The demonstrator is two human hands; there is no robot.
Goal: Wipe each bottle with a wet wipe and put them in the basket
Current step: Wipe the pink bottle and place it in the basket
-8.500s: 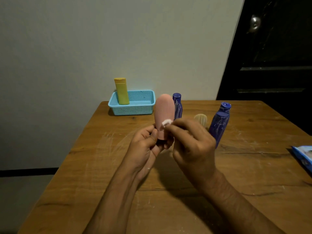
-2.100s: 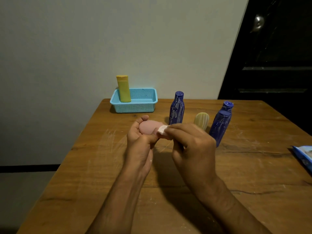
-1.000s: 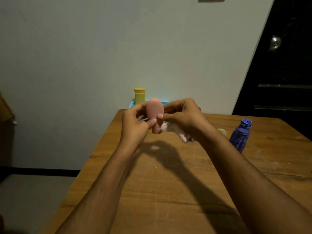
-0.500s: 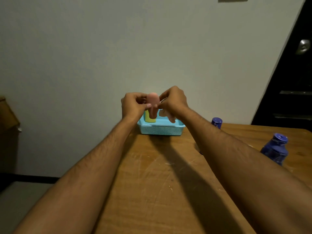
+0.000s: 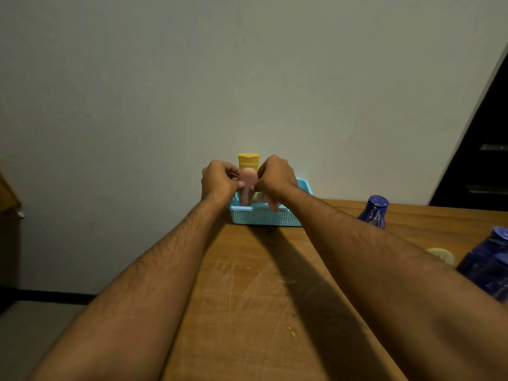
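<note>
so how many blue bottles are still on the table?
2 clearly: one blue bottle standing right of the basket, another blue bottle at the right edge. A third may be hidden behind that one.

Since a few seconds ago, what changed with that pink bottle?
Both hands, left hand and right hand, carried the pink bottle from mid-table to over the blue basket; the wet wipe went along. The yellow bottle stayed in the basket.
</note>
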